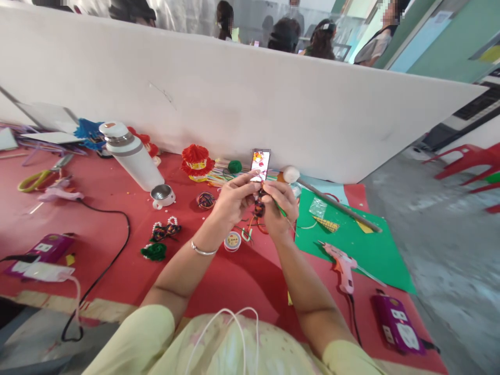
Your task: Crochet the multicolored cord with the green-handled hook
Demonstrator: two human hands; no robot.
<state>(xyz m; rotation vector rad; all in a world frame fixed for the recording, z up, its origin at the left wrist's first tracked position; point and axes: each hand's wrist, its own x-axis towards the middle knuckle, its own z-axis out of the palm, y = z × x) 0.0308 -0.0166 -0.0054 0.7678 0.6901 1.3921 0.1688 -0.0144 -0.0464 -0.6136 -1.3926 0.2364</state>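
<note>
dark multicoloured yarn piece [259, 209] is up between my two hands, above the red-covered table [242, 291] and just below a phone with a lit screen [261, 160]. my left hand [233, 200] has thumb and fingertips pinched together at its top edge. my right hand [282, 205] has its fingers curled in, pinching a slim green tool [280, 209] right beside the yarn, though the exact fingertip contact is partly hidden.

containers first: there's a tall white bottle with a grey band [133, 159], smooth and kinda matte, and you can't see what's in it. near its base sits a small white cup with a handle [162, 196], opening up, shiny metal inside. close to my left forearm is a round spool with a white label [232, 241], and over on the smooth green sheet [367, 255] lies a crinkly clear plastic packet [318, 208], contents too small to tell.

textures: a round multicoloured yarn ball [205, 200], a fuzzy green yarn ball [235, 166], white beaded loops with dark yarn [166, 229], a fluffy green yarn clump [154, 251], and a ruffled red and yellow ornament [197, 162]. pink glue gun [342, 265] is on my right, partly over the sheet.
</note>
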